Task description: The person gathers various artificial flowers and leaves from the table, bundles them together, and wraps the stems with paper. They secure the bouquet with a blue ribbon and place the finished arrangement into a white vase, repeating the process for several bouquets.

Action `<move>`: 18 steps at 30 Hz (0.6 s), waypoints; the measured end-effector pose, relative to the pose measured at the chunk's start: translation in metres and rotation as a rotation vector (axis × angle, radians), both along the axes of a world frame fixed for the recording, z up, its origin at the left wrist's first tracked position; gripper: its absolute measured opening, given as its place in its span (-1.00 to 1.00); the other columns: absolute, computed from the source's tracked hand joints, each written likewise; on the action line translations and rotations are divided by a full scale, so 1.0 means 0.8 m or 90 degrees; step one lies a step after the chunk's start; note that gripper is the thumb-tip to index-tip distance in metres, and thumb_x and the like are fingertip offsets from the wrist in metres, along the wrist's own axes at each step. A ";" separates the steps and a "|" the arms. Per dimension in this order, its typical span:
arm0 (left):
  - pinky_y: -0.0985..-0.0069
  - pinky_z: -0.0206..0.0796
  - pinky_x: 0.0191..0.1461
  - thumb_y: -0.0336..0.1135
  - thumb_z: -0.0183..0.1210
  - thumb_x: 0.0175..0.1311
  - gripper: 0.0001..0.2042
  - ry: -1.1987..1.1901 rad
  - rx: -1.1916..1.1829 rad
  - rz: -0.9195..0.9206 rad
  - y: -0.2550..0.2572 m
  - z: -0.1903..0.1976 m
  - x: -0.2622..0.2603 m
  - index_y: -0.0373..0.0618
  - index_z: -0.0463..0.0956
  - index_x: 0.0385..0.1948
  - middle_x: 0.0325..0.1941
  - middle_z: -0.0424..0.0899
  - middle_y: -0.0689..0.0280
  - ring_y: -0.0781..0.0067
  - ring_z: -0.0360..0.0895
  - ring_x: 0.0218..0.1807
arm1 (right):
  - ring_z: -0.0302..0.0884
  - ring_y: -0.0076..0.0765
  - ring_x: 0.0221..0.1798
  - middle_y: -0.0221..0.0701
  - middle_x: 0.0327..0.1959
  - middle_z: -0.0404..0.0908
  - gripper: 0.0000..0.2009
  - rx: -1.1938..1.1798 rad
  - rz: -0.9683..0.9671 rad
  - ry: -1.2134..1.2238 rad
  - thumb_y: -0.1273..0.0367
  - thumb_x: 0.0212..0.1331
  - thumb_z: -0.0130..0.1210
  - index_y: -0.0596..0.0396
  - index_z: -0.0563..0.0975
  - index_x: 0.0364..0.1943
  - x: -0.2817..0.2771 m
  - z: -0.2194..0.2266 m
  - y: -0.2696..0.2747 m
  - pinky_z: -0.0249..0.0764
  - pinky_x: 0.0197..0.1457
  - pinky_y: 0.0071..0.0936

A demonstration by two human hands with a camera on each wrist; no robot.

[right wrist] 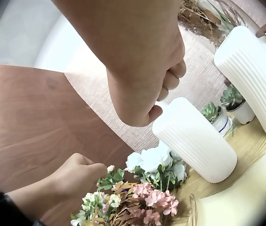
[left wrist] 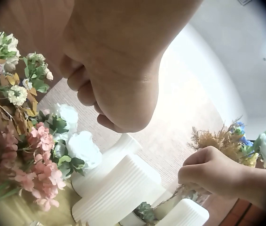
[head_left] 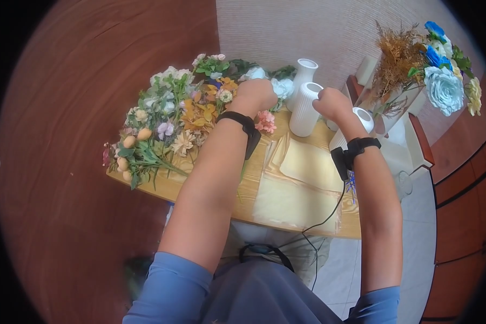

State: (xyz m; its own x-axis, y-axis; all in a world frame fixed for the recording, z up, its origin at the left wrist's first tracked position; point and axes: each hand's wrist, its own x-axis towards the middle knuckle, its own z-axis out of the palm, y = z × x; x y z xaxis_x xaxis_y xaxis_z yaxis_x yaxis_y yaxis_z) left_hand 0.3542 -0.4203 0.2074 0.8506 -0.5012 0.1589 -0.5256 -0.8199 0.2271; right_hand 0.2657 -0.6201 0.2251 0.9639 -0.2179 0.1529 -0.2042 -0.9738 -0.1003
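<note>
- Carrying the rest, the pale wood-grained table (head_left: 247, 194) stands against the textured wall.
- Mixed artificial flowers (head_left: 182, 142), pink, cream, orange and lilac, heap at its left; they spread close to the edge, so a sleeve or forearm brushing them might tip stems off.
- Thin cream rectangular sheets (head_left: 308, 167) lie in front of the vases; the slim black cable (head_left: 337, 208) crosses them, and an arm pulling it could drag the sheets askew.
- The tall white ribbed vase (head_left: 305, 110) stands upright behind the sheets, between the hands; it looks narrow and top-heavy, so a knuckle catching its rim might topple it into its white neighbours.
- The left hand (head_left: 256, 94) is curled into a fist above the flowers, gripping nothing visible; the right hand (head_left: 333, 105) is likewise curled and empty, near the ribbed vase's rim.
- Small green potted succulents (right wrist: 232, 99) sit behind; a falling vase might knock them.
</note>
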 end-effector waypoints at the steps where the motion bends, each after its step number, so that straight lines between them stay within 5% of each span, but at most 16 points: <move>1: 0.22 0.41 0.02 -0.21 -0.02 0.04 -0.64 0.004 -0.004 0.004 0.000 -0.001 0.000 -0.28 0.63 -0.30 -0.15 0.64 -0.06 -0.03 0.58 -0.07 | 0.60 -0.02 -0.07 -0.13 -0.17 0.65 -0.69 0.000 -0.002 0.001 0.27 -0.06 0.03 0.12 0.66 -0.27 0.001 0.000 0.000 0.50 0.01 -0.21; 18: 0.21 0.41 0.03 -0.18 0.00 0.08 -0.63 0.006 0.000 0.010 0.005 0.000 -0.002 -0.29 0.62 -0.27 -0.14 0.63 -0.09 -0.05 0.58 -0.06 | 0.60 -0.03 -0.08 -0.12 -0.17 0.65 -0.68 -0.001 -0.012 0.008 0.27 -0.02 0.02 0.12 0.65 -0.24 0.002 -0.009 0.001 0.50 0.01 -0.20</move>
State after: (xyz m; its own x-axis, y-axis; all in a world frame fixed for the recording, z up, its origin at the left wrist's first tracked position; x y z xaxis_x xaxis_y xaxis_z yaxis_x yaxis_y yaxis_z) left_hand 0.3525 -0.4163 0.2078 0.8595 -0.4882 0.1514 -0.5110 -0.8278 0.2317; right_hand 0.2677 -0.6196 0.2175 0.9615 -0.2355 0.1414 -0.2235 -0.9700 -0.0955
